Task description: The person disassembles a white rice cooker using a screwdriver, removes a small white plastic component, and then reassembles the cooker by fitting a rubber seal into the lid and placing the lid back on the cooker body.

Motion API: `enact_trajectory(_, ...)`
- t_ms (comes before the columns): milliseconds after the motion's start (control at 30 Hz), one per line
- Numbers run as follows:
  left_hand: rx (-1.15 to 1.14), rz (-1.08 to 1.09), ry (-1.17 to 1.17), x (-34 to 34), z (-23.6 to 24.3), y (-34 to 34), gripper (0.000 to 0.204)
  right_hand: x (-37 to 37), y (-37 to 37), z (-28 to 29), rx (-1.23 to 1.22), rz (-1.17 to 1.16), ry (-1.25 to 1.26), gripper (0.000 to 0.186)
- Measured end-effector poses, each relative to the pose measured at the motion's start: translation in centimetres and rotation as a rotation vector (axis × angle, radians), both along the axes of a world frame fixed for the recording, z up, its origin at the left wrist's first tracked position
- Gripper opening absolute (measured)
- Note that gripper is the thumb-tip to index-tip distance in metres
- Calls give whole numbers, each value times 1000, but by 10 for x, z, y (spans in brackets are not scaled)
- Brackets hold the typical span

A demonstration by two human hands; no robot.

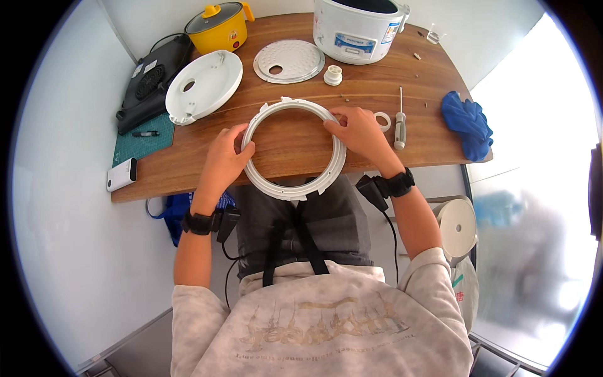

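Observation:
Between both hands I hold a white plastic ring with small tabs along its rim, at the table's near edge. My left hand pinches its left side, thumb inside and fingers outside. At its upper right, my right hand grips the rim the same way. Beyond the ring lie a round dimpled plate with one hole and a small white cap-like part. A white domed lid rests to the left. Right of my right hand are a small white ring and a screwdriver.
A white rice cooker body stands at the back, a yellow pot with a glass lid at back left. On the left are a black appliance, green cutting mat, black marker and white power bank. A blue cloth and loose screws lie right.

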State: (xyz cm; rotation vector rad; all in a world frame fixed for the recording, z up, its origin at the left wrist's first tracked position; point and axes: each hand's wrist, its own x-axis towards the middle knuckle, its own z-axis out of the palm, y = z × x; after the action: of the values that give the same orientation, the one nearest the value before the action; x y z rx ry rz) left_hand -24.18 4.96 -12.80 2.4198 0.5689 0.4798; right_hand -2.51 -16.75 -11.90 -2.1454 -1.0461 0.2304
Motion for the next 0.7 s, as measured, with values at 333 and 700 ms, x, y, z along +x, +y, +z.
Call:
enact_trajectory(333,136,84,38,2,1,0,41,0,17,-17,107,-31,-138,32)
enact_trajectory(700,-89,-14,-70,-21,5,-9,37,-20,-8,-13,220,-81,-31,28)
